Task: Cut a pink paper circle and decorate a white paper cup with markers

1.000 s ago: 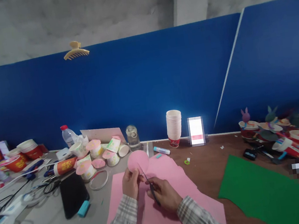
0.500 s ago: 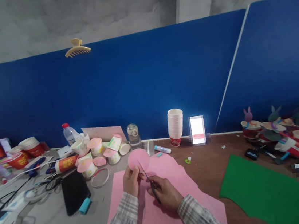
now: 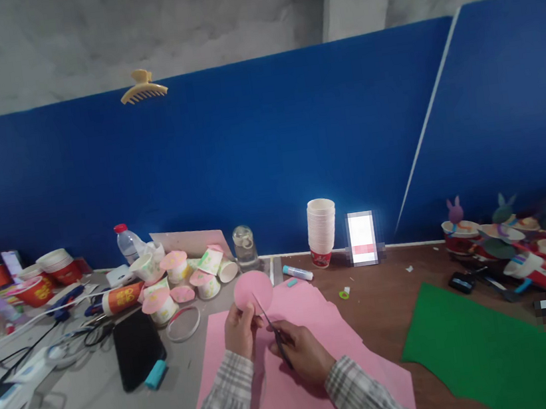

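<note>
Between the thumb and fingers of my left hand (image 3: 240, 333) is the lower edge of a round pink paper disc (image 3: 252, 289), held up off the table. My right hand (image 3: 303, 351) is closed around the dark handles of a pair of scissors (image 3: 280, 346). The blades point up and to the left, and their tip overlaps the lower part of the disc. Whether the blades are parted is too small to make out. Beneath both hands lie large pink paper sheets (image 3: 322, 386), with an uneven right edge.
Behind the sheets stand a stack of paper cups (image 3: 322, 231), a glue stick (image 3: 297, 273) and a glass jar (image 3: 245, 248). Decorated cups (image 3: 206, 284), a tape ring (image 3: 183, 324) and a black phone-like slab (image 3: 138, 349) lie left. Green felt-like sheet (image 3: 488, 350) spreads at right.
The whole scene has shifted slightly right and up in view. Both hands, the disc and the scissors keep nearly the same pose relative to each other.
</note>
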A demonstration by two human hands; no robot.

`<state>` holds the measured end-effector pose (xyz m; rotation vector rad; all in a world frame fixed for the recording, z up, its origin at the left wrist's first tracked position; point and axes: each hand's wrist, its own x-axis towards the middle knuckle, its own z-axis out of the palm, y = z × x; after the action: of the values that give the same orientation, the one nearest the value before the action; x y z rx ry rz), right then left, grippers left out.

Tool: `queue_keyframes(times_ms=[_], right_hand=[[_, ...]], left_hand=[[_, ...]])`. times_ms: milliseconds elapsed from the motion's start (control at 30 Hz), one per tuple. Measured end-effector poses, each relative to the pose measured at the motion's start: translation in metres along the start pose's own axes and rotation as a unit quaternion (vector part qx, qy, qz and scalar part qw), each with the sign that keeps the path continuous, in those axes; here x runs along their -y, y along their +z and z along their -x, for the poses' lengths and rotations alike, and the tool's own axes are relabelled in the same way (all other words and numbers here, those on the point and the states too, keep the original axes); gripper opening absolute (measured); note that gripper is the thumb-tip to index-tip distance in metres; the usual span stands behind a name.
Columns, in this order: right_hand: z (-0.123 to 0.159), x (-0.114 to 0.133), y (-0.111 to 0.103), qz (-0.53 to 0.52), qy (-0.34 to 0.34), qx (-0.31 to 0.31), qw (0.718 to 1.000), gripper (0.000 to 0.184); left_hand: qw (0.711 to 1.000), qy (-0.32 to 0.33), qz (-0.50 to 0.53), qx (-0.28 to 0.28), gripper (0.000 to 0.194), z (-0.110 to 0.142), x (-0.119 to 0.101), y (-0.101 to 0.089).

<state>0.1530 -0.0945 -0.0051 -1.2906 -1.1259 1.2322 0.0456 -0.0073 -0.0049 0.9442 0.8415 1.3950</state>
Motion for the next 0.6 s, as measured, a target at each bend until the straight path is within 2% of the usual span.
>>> queue_keyframes(times_ms=[600], right_hand=[[-0.0031, -0.0075, -0.0009, 0.003, 0.008, -0.007, 1.000, 0.033]], left_hand=[[1.000, -0.009, 0.018, -0.009, 0.034, 0.0031, -0.0085, 0.0043]])
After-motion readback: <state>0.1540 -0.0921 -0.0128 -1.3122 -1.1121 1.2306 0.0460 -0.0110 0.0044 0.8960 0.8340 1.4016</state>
